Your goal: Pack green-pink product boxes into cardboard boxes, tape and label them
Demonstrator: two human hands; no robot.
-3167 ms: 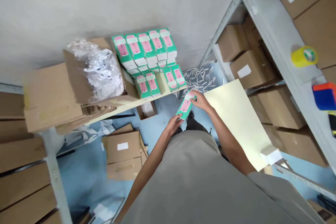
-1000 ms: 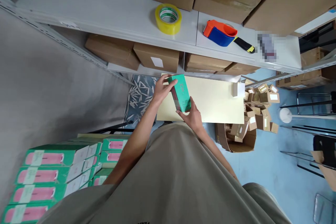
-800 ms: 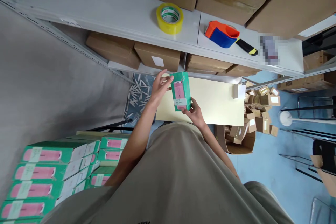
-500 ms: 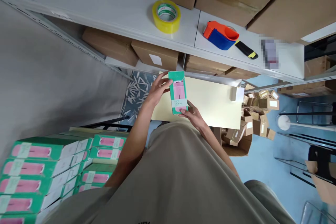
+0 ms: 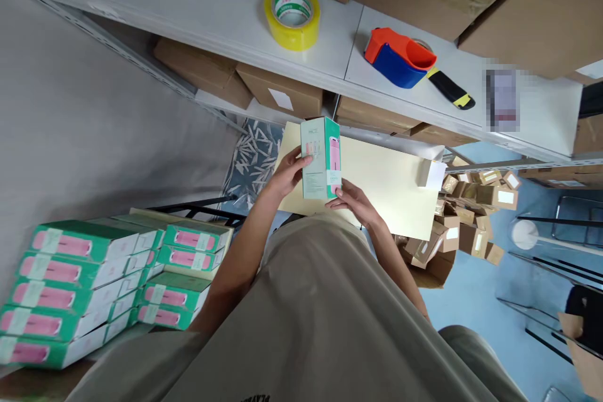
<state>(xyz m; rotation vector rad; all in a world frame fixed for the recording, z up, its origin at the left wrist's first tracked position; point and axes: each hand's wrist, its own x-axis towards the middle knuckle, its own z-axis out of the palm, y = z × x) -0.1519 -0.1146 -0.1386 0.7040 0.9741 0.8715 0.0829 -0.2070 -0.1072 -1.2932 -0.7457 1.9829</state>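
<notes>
Between my two hands is a small product box [image 5: 315,166], upright, with a pale printed side and a green front showing a pink device. My left hand [image 5: 288,173] grips its left edge, thumb on the pale side. At the lower right corner my right hand [image 5: 354,201] holds it, thumb against the green front. Below the box lies a cream tabletop [image 5: 377,179], with a small white box [image 5: 431,173] at its right end.
Stacks of matching green boxes [image 5: 61,270] stand at lower left. On the shelf [image 5: 188,6] ahead are yellow tape [image 5: 293,36], a tape dispenser [image 5: 398,66] and a black-yellow utility knife [image 5: 451,89]. Small brown cartons [image 5: 464,226] pile up at right; white scraps [image 5: 254,154] lie at left.
The box has turned in my hands: its green front faced me before, and now the pale side shows with the front angled to the right. The camera view has shifted slightly.
</notes>
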